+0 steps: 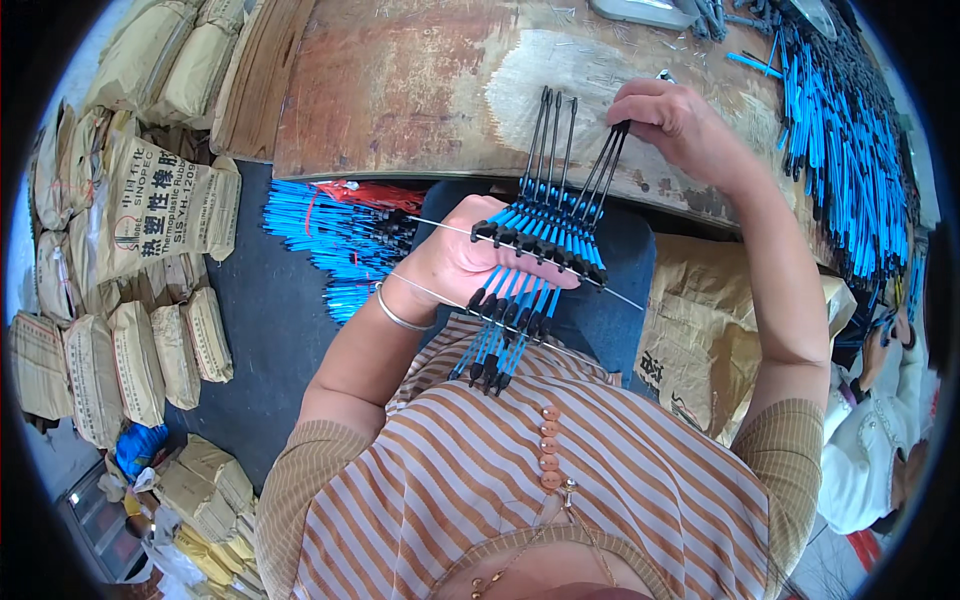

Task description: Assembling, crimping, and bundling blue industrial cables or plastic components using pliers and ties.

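Note:
My left hand [472, 255] is wrapped from beneath around a fanned row of slim blue rods [545, 225] with black fittings, held in front of my chest. Two thin metal wires [622, 296] run crosswise through the black fittings. Below the palm, the rods' lower ends [490, 375] carry dark tips and hang over my shirt. Thin black stems [545, 130] rise from the far side of the row, several of them standing loose. With thumb and fingers together, my right hand [665, 115] pinches the tops of a few other stems at the right. Its fingers partly hide those tips.
A worn wooden table [390, 90] lies ahead, with small pins scattered on it and a metal tray [645, 10] at its far edge. Piles of blue rods [830, 150] lie at the right; more [310, 235] lie at the left. Paper sacks [150, 200] are stacked far left. Another person's arm [875, 355] shows at right.

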Tool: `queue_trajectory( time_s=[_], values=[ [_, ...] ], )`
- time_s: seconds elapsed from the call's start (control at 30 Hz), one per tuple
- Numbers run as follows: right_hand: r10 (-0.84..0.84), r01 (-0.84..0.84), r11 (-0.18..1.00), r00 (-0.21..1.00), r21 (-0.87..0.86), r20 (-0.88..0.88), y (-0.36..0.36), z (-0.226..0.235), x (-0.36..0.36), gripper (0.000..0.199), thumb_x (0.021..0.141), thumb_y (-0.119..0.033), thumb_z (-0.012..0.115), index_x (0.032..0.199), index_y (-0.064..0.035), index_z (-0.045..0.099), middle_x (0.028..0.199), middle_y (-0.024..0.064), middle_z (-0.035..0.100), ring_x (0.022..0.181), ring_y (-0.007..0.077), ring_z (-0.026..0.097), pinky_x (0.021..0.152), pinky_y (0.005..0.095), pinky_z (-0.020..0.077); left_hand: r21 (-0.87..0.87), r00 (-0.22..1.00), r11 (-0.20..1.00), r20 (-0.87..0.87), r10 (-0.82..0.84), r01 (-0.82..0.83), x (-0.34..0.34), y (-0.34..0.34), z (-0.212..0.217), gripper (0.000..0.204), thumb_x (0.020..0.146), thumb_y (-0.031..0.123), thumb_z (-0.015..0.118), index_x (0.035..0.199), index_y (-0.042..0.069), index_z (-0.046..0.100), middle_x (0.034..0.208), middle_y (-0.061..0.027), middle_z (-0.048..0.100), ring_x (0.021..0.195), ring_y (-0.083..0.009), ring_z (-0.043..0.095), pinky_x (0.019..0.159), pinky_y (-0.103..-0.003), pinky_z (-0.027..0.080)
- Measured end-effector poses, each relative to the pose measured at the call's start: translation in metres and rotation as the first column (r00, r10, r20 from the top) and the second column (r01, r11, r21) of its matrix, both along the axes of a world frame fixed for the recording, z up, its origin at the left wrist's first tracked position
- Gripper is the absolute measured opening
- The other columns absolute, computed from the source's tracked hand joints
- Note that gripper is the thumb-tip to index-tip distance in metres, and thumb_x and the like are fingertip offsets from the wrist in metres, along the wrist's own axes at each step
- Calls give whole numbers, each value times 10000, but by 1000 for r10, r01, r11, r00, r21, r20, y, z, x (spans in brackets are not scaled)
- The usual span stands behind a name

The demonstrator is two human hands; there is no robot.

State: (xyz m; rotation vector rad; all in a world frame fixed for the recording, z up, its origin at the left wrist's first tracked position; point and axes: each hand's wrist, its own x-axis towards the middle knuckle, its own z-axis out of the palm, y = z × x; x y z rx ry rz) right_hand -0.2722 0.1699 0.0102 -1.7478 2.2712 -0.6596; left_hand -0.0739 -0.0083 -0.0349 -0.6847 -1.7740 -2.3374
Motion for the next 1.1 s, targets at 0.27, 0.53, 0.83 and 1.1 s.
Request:
queue_trajectory(
  time_s=[0.27,0.53,0.83,1.1],
  values=[
    [53,-19,982,982,187,-179,-8,8,6,276,733,101,568,969,-36,615,876,56,586,723,220,572,674,346,460,-325,996,945,-88,0,-29,-3,-7,2,94,774,53,683,860,16,681,845,-95,702,706,-205,681,637,-267,541],
    [36,-33,996,999,78,-37,0,6,1,227,730,112,548,906,-13,620,871,58,579,700,236,568,670,356,457,-37,980,997,192,-58,67,2,-4,9,119,743,14,693,861,11,697,880,-104,703,745,-210,686,665,-266,541],
    [12,-12,999,1000,40,-2,-3,6,1,219,720,121,540,881,-3,623,867,55,577,686,228,563,655,355,452,-31,972,994,215,-93,102,-1,-7,2,149,726,-11,694,871,18,701,891,-106,702,769,-213,687,692,-264,542],
    [-2,2,998,1000,60,-2,-4,5,1,229,715,130,528,882,0,617,863,55,574,683,218,551,654,345,449,-58,971,991,215,-102,117,-3,-8,3,140,726,-12,693,863,15,697,890,-105,702,773,-216,687,705,-266,544]
  ],
)
